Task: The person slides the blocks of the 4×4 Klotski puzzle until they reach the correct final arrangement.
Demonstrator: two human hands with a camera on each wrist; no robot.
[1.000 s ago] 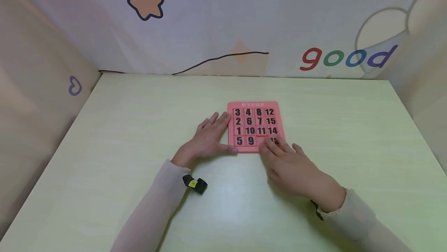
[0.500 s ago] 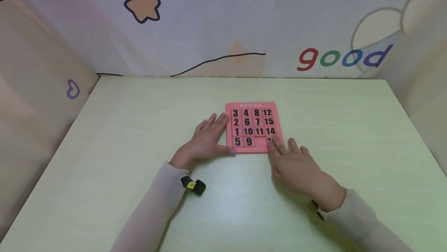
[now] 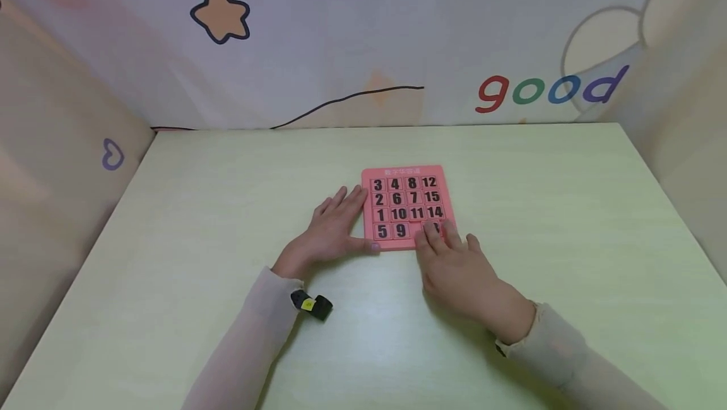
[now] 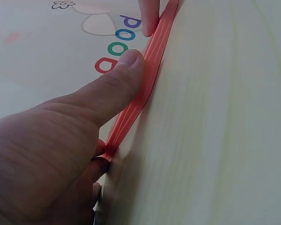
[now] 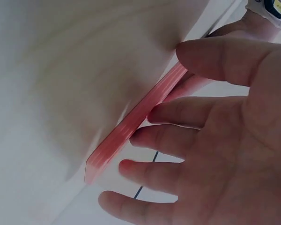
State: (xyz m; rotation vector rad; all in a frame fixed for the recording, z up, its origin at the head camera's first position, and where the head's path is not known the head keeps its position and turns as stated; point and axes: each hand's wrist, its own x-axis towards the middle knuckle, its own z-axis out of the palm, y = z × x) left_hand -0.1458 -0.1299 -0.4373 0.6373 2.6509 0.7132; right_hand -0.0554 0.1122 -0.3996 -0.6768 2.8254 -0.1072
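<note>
Probably light, stiff, slick and best held by its rim (image 3: 445,199), the pink sliding number puzzle (image 3: 399,214) lies on the bench (image 3: 568,240) beside the wide-spread left grip (image 3: 328,233) touching it, while the right grip (image 3: 457,271), fingers extended, touches a partly hidden tile (image 3: 439,229).

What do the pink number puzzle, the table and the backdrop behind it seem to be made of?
The pink number puzzle looks like smooth, slightly glossy plastic: light streaks run along its edge. The table may be laminate with a soft sheen, given its faint grain-like lines and pale glare. The backdrop is probably matte printed fabric, judging by its soft creases, though paper is possible.
</note>
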